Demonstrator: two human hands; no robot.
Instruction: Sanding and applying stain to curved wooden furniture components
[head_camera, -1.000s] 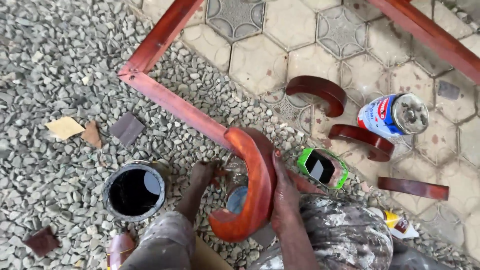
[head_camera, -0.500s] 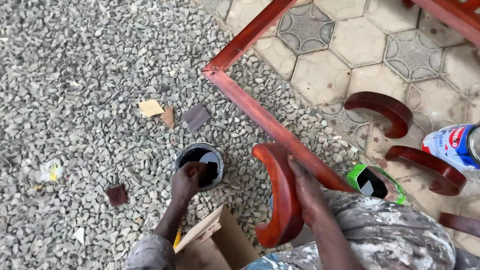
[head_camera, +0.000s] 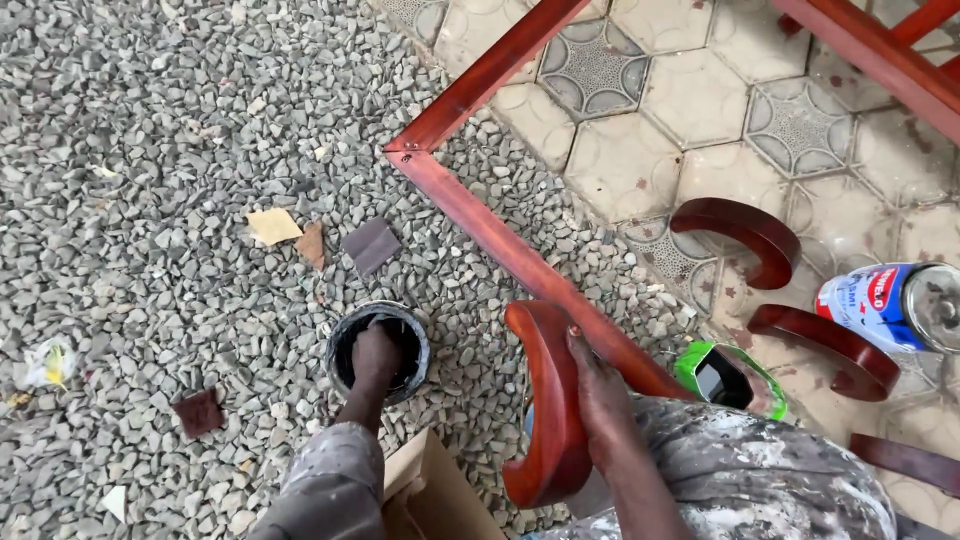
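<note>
Dipping left hand (head_camera: 375, 352) into black tin (head_camera: 378, 350), fingers hidden; right hand (head_camera: 598, 395) gripping curved red wood piece (head_camera: 545, 400)

Just one head cam here, looking steeply down from close above at the gravel ground (head_camera: 130, 130), with the tiled floor (head_camera: 700, 130) filling the top right. No second view to compare with.

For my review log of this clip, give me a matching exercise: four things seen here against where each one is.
Things:
1. left hand
2. right hand
3. tin can
4. grey sandpaper scrap

Places:
A. flat on the gravel beside the red frame
B. on its side on the tiles
C. inside the round black pot
D. gripping the curved red-brown wooden piece

Pairs: 1-C, 2-D, 3-B, 4-A
</note>
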